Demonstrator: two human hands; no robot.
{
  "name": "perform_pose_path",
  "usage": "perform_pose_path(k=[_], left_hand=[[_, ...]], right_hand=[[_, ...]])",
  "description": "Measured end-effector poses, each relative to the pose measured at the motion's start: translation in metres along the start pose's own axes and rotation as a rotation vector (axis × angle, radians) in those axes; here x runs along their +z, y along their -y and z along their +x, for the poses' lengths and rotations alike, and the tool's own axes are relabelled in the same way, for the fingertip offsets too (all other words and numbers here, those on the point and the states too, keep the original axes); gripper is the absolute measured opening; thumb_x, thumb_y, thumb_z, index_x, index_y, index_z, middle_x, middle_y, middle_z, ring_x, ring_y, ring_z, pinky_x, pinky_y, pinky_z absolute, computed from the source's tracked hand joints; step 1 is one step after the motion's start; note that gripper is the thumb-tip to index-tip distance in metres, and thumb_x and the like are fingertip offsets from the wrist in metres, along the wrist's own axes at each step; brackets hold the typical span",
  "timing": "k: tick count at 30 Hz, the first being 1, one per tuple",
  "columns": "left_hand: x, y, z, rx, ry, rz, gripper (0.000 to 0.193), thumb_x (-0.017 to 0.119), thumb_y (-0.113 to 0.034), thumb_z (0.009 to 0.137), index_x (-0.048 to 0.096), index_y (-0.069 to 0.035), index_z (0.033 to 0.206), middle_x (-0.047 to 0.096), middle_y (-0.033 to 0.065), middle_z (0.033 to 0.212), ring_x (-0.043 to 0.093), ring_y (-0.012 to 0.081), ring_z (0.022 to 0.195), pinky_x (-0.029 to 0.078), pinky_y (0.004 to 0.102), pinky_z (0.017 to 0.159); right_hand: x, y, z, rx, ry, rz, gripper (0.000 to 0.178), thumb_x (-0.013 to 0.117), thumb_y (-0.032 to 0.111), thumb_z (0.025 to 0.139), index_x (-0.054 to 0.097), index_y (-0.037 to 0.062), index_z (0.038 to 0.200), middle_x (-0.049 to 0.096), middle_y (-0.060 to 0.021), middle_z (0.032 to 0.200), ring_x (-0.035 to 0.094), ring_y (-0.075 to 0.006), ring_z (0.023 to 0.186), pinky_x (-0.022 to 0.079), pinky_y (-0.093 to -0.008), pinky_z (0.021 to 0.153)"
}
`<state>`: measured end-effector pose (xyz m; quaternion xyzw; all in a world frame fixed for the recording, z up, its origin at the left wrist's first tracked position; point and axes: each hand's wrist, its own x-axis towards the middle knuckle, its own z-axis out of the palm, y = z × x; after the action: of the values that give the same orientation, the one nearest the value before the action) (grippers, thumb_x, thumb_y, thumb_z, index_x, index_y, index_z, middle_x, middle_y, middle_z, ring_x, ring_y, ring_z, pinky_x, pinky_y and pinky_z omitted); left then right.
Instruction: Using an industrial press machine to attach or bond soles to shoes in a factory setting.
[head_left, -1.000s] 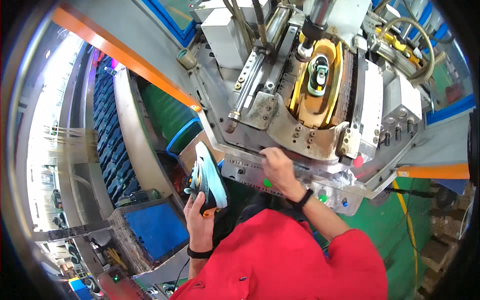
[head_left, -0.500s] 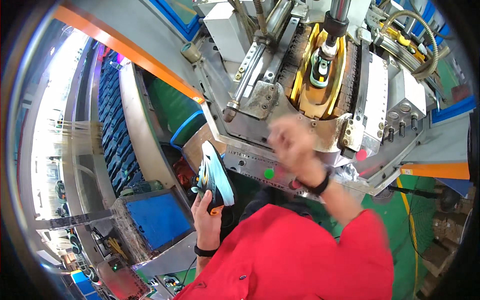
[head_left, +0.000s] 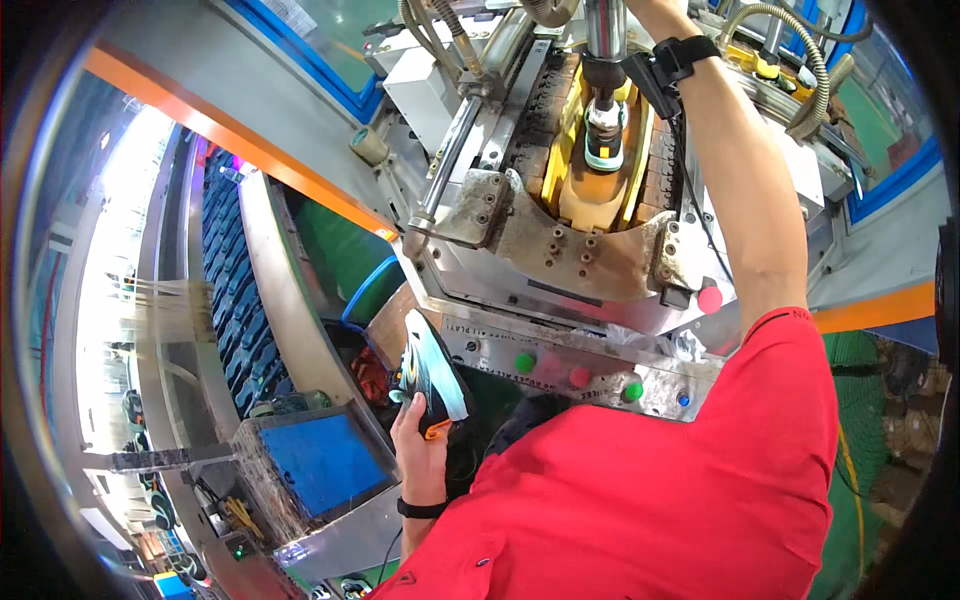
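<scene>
My left hand (head_left: 420,460) is closed around a sneaker (head_left: 432,375) with a pale blue and white sole and a black upper with orange at one end. It holds the shoe up in front of the machine. My right arm stretches forward over the press machine (head_left: 590,262); the right hand (head_left: 655,12) is cut off by the top edge and its fingers are hidden. Another shoe (head_left: 604,152) sits under the vertical rod (head_left: 605,40), between the yellow side pads (head_left: 562,150) of the machine.
Push buttons, including a green one (head_left: 525,363) and a pink one (head_left: 709,299), line the machine's front. An orange bar (head_left: 240,140) runs along the left. Beyond it is a conveyor (head_left: 240,290) with dark blue pieces. A blue-topped box (head_left: 325,462) stands lower left.
My right hand has swept from the machine's front edge forward and up to the top edge of the view. The left hand still holds the sneaker in nearly the same place.
</scene>
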<state>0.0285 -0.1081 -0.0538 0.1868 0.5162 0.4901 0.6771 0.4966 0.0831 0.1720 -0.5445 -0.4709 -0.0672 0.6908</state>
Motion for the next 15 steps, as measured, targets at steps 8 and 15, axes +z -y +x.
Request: perform_pose_path(k=[8, 15], left_hand=[[-0.035, 0.011, -0.053, 0.088, -0.057, -0.050, 0.027, 0.060, -0.007, 0.090, 0.059, -0.001, 0.117, 0.066, 0.0072, 0.106, 0.066, 0.0208, 0.094, 0.054, 0.0379, 0.080], [-0.119, 0.045, -0.115, 0.100, -0.282, -0.230, 0.029, 0.064, -0.006, 0.088, 0.058, 0.004, 0.115, 0.065, 0.0112, 0.106, 0.065, 0.0221, 0.093, 0.053, 0.0362, 0.084]], right_hand=[[0.013, -0.032, 0.001, 0.017, 0.182, -0.003, 0.059, 0.069, 0.019, 0.085, 0.042, -0.0017, 0.133, 0.055, -0.0180, 0.128, 0.059, -0.0248, 0.113, 0.047, -0.0360, 0.099], [-0.013, -0.123, 0.023, -0.198, 0.548, -0.297, 0.050, 0.065, 0.014, 0.087, 0.046, -0.0030, 0.130, 0.056, -0.0163, 0.127, 0.058, -0.0235, 0.113, 0.047, -0.0344, 0.098]])
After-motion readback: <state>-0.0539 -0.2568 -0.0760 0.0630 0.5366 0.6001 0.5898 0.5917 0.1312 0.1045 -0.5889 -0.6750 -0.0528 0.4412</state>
